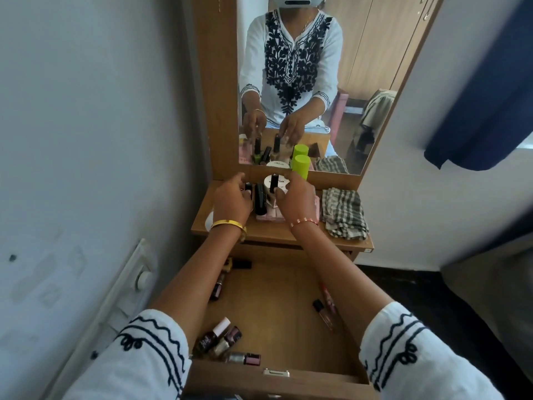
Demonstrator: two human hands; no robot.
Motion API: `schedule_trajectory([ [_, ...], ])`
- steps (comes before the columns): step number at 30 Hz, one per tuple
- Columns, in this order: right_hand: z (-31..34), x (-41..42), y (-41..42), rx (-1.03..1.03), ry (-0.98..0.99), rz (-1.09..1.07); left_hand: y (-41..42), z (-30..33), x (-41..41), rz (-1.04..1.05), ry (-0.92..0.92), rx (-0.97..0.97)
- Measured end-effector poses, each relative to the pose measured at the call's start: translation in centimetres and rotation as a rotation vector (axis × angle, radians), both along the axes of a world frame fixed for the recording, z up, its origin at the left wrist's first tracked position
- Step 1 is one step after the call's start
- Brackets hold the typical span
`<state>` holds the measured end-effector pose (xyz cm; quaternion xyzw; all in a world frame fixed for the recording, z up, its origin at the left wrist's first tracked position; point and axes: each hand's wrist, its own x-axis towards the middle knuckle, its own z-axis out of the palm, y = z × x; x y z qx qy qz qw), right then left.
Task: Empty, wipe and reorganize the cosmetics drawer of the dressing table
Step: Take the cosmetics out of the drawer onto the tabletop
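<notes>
The drawer [291, 383] is pulled open below me, with several nail polish bottles [219, 339] and a lip gloss tube [324, 311] loose inside. Both my hands reach over the dressing table top [288, 236]. My left hand [230, 199] curls its fingers round a small black-capped bottle [248, 187]. My right hand [298, 197] pinches a taller black-capped bottle [274, 180] in front of a white jar [282, 184]. A black tube [260, 200] stands between my hands. The bottles' bodies are mostly hidden by my fingers.
A lime green bottle [301, 166] stands at the back against the mirror [360, 67]. A folded checked cloth [343, 213] lies on the table's right side. A pink box [268, 216] sits under the cosmetics. The wall runs close on the left, with a switch panel [142, 277].
</notes>
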<state>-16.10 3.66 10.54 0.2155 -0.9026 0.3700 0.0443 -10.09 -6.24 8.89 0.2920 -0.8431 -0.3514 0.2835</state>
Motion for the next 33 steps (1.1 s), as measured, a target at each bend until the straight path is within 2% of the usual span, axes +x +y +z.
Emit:
schedule_trajectory([
  [4, -0.3, 3.3, 1.7, -0.086, 0.044, -0.014, 1.5, -0.4, 3.2, 0.004, 0.142, 0.073],
  [6, -1.9, 4.9, 2.3, -0.118, -0.004, 0.047, 2.6, -1.0, 5.6, 0.051, 0.161, 0.112],
  [9, -5.5, 6.6, 2.9, -0.029, -0.184, 0.163, 3.9, -3.2, 9.0, 0.117, 0.149, 0.227],
  [12, -8.9, 7.6, 3.2, 0.131, -0.324, 0.274, 4.2, -6.3, 11.0, 0.116, 0.021, 0.332],
  [15, -10.9, 7.8, 2.7, 0.329, -0.334, 0.355, 3.7, -8.6, 11.6, 0.069, -0.218, 0.250],
  [18, -12.0, 7.3, 1.4, 0.503, -0.244, 0.435, 3.4, -9.4, 11.2, 0.005, -0.425, 0.079],
  [22, -12.6, 6.3, -0.5, 0.607, -0.198, 0.469, 3.7, -8.8, 9.9, -0.089, -0.755, -0.152],
  [28, -14.0, 5.7, -1.5, 0.729, -0.110, 0.504, 3.1, -10.7, 8.8, -0.124, -0.844, -0.243],
  [33, -14.7, 5.4, -1.0, 0.696, -0.047, 0.466, 3.1, -12.0, 8.4, -0.109, -0.839, -0.215],
])
